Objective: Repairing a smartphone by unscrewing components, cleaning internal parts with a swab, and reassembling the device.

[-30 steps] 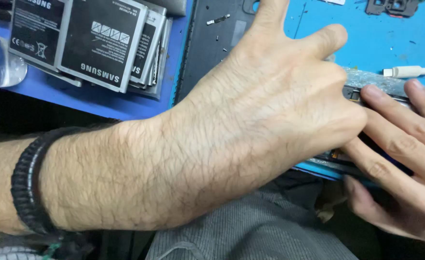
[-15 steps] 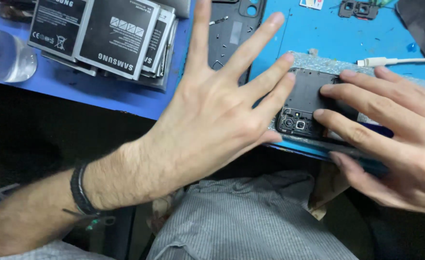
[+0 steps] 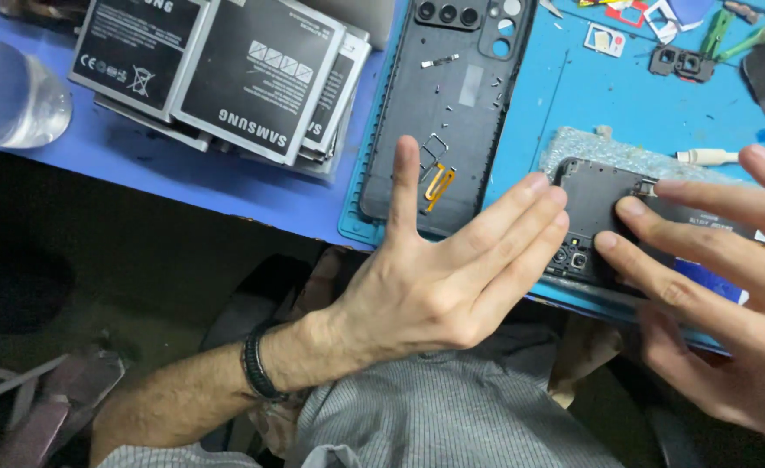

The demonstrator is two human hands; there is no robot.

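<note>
At the desk edge: I see an opened phone (image 3: 625,230) lying face down at the near right rim of the blue mat (image 3: 573,95), its bare circuit board up, with a bubble-wrap pad (image 3: 599,149) under its far end, likely as a cushion.
Left hand (image 3: 452,277): flat and spread, grasping nothing; its three long fingertips (image 3: 534,184) rest at the phone's left edge, as if to keep it from sliding.
Right hand (image 3: 729,286): also unclenched, fingers laid across the phone's body and pressing it down; I judge this a steadying hold, not a grip.
Back cover (image 3: 452,104): dark, inside up, parked just left of the phone, with small loose parts and a yellow strip on it, kept within reach.
Batteries (image 3: 226,69): a fanned stack of flat grey packs, well apart at far left, beside a clear plastic bottle (image 3: 10,95).
Cable (image 3: 712,157): white plug lying just behind the phone.
Surface: a blue desk (image 3: 226,186), cluttered at the far right with small parts and green tweezers (image 3: 720,35).
Room: dim below the rim; only a grey striped lap shows.
</note>
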